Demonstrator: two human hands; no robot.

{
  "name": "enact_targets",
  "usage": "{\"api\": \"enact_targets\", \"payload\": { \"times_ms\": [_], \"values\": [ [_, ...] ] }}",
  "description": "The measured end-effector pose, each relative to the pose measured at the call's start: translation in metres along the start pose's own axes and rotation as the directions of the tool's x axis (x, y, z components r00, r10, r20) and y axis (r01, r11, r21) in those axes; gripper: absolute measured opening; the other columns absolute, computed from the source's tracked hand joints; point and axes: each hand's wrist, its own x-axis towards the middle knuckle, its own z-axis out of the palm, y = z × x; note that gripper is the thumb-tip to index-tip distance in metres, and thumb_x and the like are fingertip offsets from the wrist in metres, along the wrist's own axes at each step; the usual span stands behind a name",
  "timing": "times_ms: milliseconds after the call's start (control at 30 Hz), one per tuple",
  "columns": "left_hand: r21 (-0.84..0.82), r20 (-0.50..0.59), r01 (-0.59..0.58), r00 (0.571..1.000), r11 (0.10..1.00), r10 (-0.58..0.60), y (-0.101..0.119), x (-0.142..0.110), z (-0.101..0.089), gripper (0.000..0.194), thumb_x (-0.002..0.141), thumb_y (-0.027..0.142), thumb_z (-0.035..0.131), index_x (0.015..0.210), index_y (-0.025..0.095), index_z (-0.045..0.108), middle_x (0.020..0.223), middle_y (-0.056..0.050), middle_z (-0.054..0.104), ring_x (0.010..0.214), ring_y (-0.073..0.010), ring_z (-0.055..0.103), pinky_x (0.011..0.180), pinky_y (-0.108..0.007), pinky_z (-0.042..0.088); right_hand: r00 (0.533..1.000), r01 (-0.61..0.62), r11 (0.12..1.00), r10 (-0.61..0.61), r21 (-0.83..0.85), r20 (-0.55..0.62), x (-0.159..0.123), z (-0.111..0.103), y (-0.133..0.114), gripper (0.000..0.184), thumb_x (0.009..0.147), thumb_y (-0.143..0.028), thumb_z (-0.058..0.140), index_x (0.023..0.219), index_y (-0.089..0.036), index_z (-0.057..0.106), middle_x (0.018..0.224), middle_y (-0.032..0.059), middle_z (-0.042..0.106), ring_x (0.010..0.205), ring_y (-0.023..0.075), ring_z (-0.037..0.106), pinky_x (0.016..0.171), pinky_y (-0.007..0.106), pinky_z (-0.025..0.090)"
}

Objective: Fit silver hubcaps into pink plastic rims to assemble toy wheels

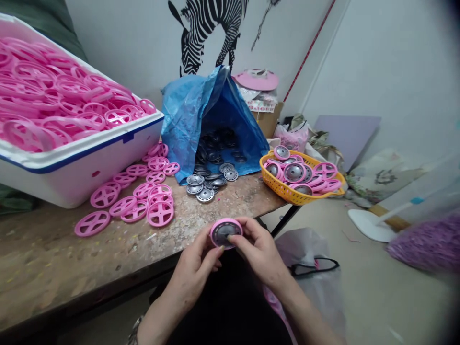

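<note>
Between my two hands is a pink toy wheel with a grey hubcap disc seated in its face, held just off the table's front edge. My left hand is closed on its left rim, the thumb at the lower edge. My right hand grips the right side, with its thumb pressed on the grey disc. Loose pink wheels lie on the table to the left. Grey hubcap discs spill from the mouth of a blue plastic bag.
A white foam box heaped with pink wheels stands at the left. The yellow basket at the table's right corner holds pink wheels, several with grey discs. A clear plastic bag and a purple fluffy heap are at the right.
</note>
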Motion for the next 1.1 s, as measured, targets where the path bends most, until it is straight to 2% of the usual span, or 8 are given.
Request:
{"api": "enact_targets", "payload": {
  "times_ms": [133, 267, 367, 467, 633, 767, 933, 1100],
  "values": [
    [0.158, -0.074, -0.066, 0.994, 0.985, 0.078, -0.002, -0.003, -0.008, 0.05, 0.093, 0.038, 0.052, 0.14, 0.021, 0.047, 0.098, -0.006, 0.065, 0.076, -0.017, 0.064, 0.065, -0.03, 0.057, 0.967, 0.104, 0.963, -0.156, -0.248, -0.202, 0.013, -0.05, -0.019, 0.023, 0.085, -0.032, 0.065, 0.106, -0.024, 0.067, 0.102, 0.0033, 0.072, 0.094, 0.022, 0.065, 0.089, 0.036, 0.049],
    [0.257, -0.183, -0.098, 0.972, 0.961, 0.148, -0.003, -0.004, -0.023, 0.042, 0.093, 0.039, 0.051, 0.13, 0.02, 0.056, 0.097, -0.007, 0.067, 0.079, -0.0186, 0.067, 0.067, -0.031, 0.057, 0.839, 0.121, 0.852, -0.363, -0.51, -0.406, 0.041, -0.12, -0.033, 0.034, 0.081, -0.038, 0.069, 0.112, -0.023, 0.068, 0.102, 0.0059, 0.073, 0.093, 0.025, 0.066, 0.091, 0.042, 0.05],
    [0.346, -0.246, -0.129, 0.943, 0.929, 0.223, -0.003, -0.004, -0.033, 0.036, 0.092, 0.041, 0.053, 0.119, 0.02, 0.064, 0.098, -0.008, 0.071, 0.084, -0.021, 0.069, 0.072, -0.033, 0.058, 0.809, 0.041, 0.697, -0.443, -0.716, -0.385, 0.063, -0.162, -0.03, 0.043, 0.082, -0.04, 0.065, 0.121, -0.021, 0.068, 0.106, 0.0098, 0.073, 0.092, 0.0279, 0.067, 0.089, 0.047, 0.05],
    [0.445, -0.281, -0.174, 0.904, 0.879, 0.322, -0.002, -0.004, -0.041, 0.032, 0.092, 0.041, 0.054, 0.114, 0.02, 0.067, 0.103, -0.008, 0.072, 0.089, -0.0222, 0.07, 0.078, -0.035, 0.058, 0.796, 0.001, 0.47, -0.534, -0.882, -0.284, 0.072, -0.179, -0.021, 0.043, 0.083, -0.042, 0.064, 0.119, -0.019, 0.07, 0.114, 0.0149, 0.071, 0.108, 0.035, 0.063, 0.096, 0.053, 0.046],
    [0.711, -0.312, -0.171, 0.792, 0.682, 0.525, -0.002, -0.001, -0.06, 0.028, 0.095, 0.037, 0.051, 0.113, 0.022, 0.066, 0.106, -0.009, 0.071, 0.1, -0.0264, 0.066, 0.093, -0.043, 0.052, 0.721, 0.112, 0.436, -0.654, -0.893, -0.229, 0.059, -0.153, -0.017, 0.031, 0.09, -0.035, 0.057, 0.113, -0.019, 0.072, 0.113, 0.0139, 0.072, 0.109, 0.0318, 0.063, 0.099, 0.049, 0.046],
    [0.875, -0.328, -0.007, 0.727, 0.484, 0.603, -0.004, 0.009, -0.079, 0.04, 0.097, 0.041, 0.045, 0.122, 0.017, 0.063, 0.117, -0.016, 0.064, 0.112, -0.0326, 0.057, 0.101, -0.05, 0.045, 0.782, 0.267, 0.512, -0.61, -0.816, -0.127, 0.05, -0.114, -0.012, 0.022, 0.093, -0.03, 0.054, 0.105, -0.023, 0.072, 0.106, 0.0096, 0.074, 0.103, 0.0273, 0.066, 0.095, 0.043, 0.049],
    [0.915, -0.381, 0.276, 0.831, 0.296, 0.405, -0.001, 0.02, -0.089, 0.063, 0.091, 0.058, 0.051, 0.135, 0.013, 0.055, 0.128, -0.021, 0.058, 0.118, -0.0384, 0.051, 0.094, -0.051, 0.046, 0.877, 0.355, 0.569, -0.478, -0.742, 0.054, 0.05, -0.07, 0.012, 0.021, 0.095, -0.028, 0.052, 0.102, -0.022, 0.071, 0.101, 0.0093, 0.074, 0.097, 0.0258, 0.066, 0.091, 0.041, 0.05],
    [0.908, -0.404, 0.356, 0.883, 0.219, 0.238, 0.003, 0.025, -0.085, 0.067, 0.091, 0.059, 0.052, 0.14, 0.013, 0.051, 0.126, -0.021, 0.059, 0.117, -0.0371, 0.052, 0.089, -0.049, 0.049, 0.9, 0.385, 0.597, -0.412, -0.704, 0.143, 0.055, -0.04, 0.031, 0.022, 0.096, -0.026, 0.051, 0.103, -0.021, 0.071, 0.102, 0.0101, 0.074, 0.098, 0.0267, 0.066, 0.09, 0.042, 0.05]
  ]
}}
